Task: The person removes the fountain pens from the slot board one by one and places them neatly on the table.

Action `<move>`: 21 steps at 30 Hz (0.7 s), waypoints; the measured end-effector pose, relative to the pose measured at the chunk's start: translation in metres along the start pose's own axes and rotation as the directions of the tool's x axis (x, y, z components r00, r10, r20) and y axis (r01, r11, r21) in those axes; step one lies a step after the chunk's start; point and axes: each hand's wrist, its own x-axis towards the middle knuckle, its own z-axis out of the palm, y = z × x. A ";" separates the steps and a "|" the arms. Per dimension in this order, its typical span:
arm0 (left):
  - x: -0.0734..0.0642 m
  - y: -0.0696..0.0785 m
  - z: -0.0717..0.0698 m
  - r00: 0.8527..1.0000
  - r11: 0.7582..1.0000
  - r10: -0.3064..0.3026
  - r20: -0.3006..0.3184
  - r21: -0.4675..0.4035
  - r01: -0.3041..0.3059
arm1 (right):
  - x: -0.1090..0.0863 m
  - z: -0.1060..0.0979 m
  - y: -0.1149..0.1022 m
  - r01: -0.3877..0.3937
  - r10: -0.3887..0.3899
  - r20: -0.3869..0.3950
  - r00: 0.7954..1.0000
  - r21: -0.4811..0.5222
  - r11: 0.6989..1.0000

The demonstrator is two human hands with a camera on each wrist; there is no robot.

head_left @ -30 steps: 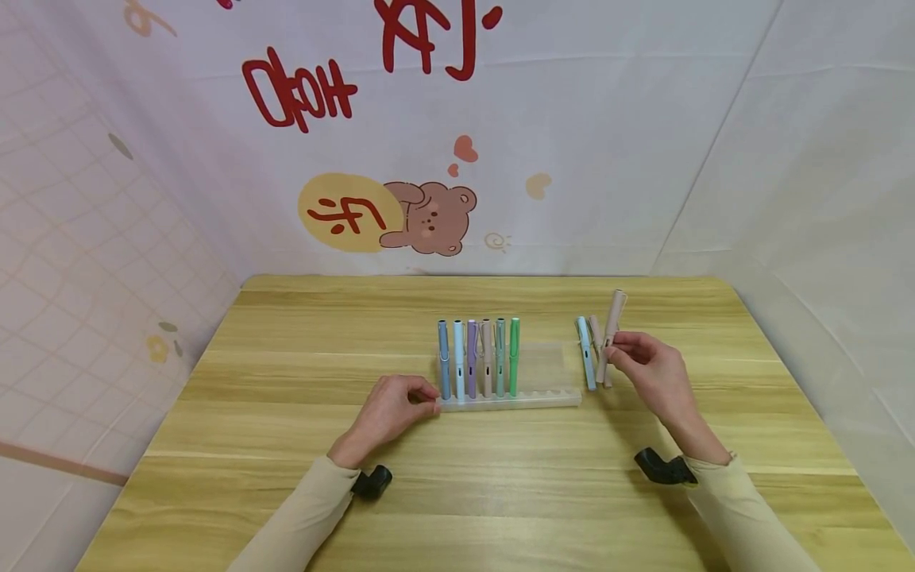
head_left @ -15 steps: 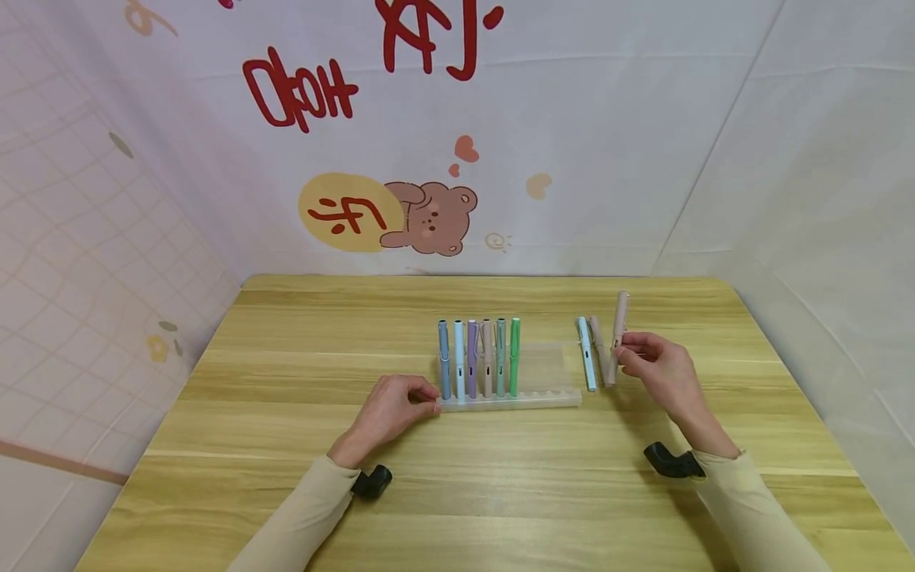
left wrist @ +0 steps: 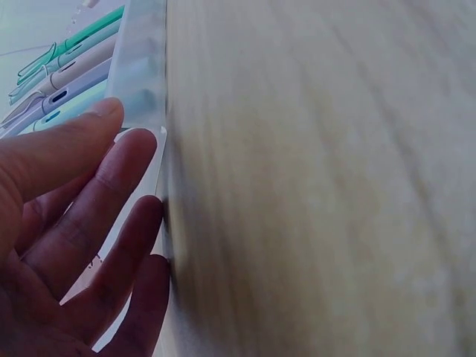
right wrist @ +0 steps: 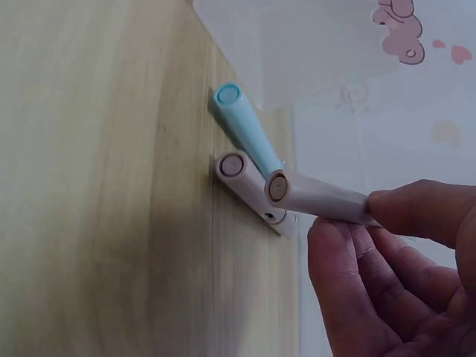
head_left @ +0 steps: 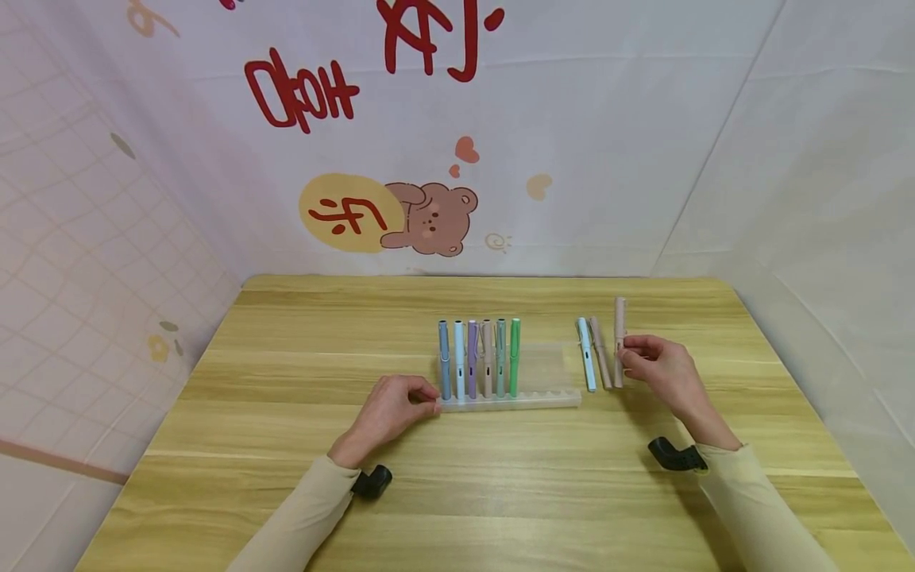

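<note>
1 pinkish pen (head_left: 619,327), pinched in right hand (head_left: 663,375)

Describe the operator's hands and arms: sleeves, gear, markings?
Left hand and right hand are bare: no gloves or rings visible. Both arms have long, plain beige sleeves reaching about the wrist. At each wrist sits a black, angular device, left device and right device. No lettering or cables readable at this size.
</note>
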 end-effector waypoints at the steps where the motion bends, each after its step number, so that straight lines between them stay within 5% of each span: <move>1: 0.000 0.000 0.000 1.000 1.000 0.001 0.000 -0.001 -0.001 | 0.000 0.000 0.001 -0.006 0.006 0.006 1.000 -0.004 1.000; 21: -0.001 0.000 0.000 1.000 1.000 0.007 -0.004 -0.003 -0.007 | 0.017 -0.002 0.014 -0.089 0.094 0.100 0.991 -0.053 0.995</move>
